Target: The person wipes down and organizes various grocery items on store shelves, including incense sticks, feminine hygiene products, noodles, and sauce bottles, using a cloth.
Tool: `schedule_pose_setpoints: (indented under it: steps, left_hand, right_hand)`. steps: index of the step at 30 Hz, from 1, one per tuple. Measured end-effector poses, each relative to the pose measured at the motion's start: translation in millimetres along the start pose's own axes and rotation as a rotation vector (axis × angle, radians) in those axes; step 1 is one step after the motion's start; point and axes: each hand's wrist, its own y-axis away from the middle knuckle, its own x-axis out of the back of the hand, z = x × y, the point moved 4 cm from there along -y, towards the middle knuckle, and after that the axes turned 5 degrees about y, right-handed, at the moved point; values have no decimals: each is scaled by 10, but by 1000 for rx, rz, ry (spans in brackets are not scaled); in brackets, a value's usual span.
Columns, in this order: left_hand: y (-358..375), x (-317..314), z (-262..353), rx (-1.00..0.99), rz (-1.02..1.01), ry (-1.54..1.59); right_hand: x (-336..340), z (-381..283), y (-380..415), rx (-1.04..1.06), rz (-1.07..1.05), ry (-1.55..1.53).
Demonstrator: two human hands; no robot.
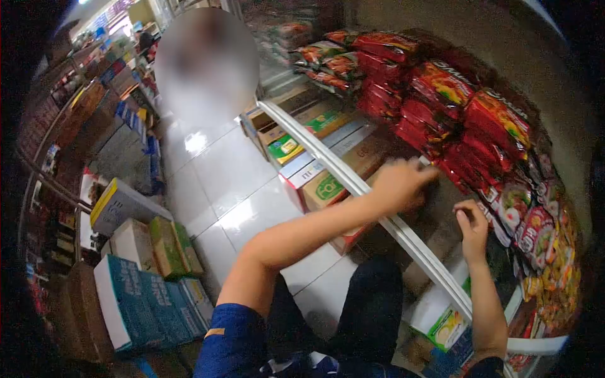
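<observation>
My left hand point(403, 186) reaches over the white shelf rail, close to the lower edge of the red noodle packets point(435, 129). Its fingers are bent and blurred, and a small pale spot shows by the fingertips; whether it grips anything cannot be made out. To the right, my right hand point(474, 232) is raised beside the packets with bowl pictures point(513, 208), thumb and fingers apart and nothing visible between them. The red packets are stacked in columns on the shelf. Below my forearms runs the white rail point(334, 165).
Cartons point(324, 183) stand under the rail. Yellow packets point(558, 277) hang at the lower right. Across the white tiled aisle point(220, 201) are blue boxes point(142, 302) and loaded shelves point(75, 120). A person point(208, 104) is farther along the aisle.
</observation>
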Motion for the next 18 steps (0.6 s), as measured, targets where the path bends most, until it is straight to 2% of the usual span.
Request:
schedule_pose_setpoints:
  steps: [1,3,5,7,9,11,13,15,17,18]
  left_hand:
    - [-8,126,-258,74,9,-46]
    - [47,332,-807,165,198,-59]
    - [127,518,-1372,293,263,-243]
    - [133,661,-1858,325,335,-400]
    - [23,721,-2438,478,235,-526]
    - [59,869,-2779,498,337,-674]
    - [125,971,-3285,680,329,-740]
    - [151,1111,-3284,754,380,-736]
    - [116,1082,-3569,738,499,-851]
    - [104,1086,-3789,981,629,-712]
  right_hand:
    - [-17,7,6,15,-60,40]
    - [-116,-118,18,11,-180,92]
    - [-148,-188,-1,202,-262,193]
    - [-148,-216,-1,167,-266,190]
    - [-138,-203,-32,115,-284,196]
    - [-154,-153,7,68,-290,184]
    - [-131,-107,-29,73,-301,147]
    - [-136,-103,-40,122,-311,187]
    - [-136,-95,-55,106,-328,166]
    - [-138,-112,-52,112,-324,179]
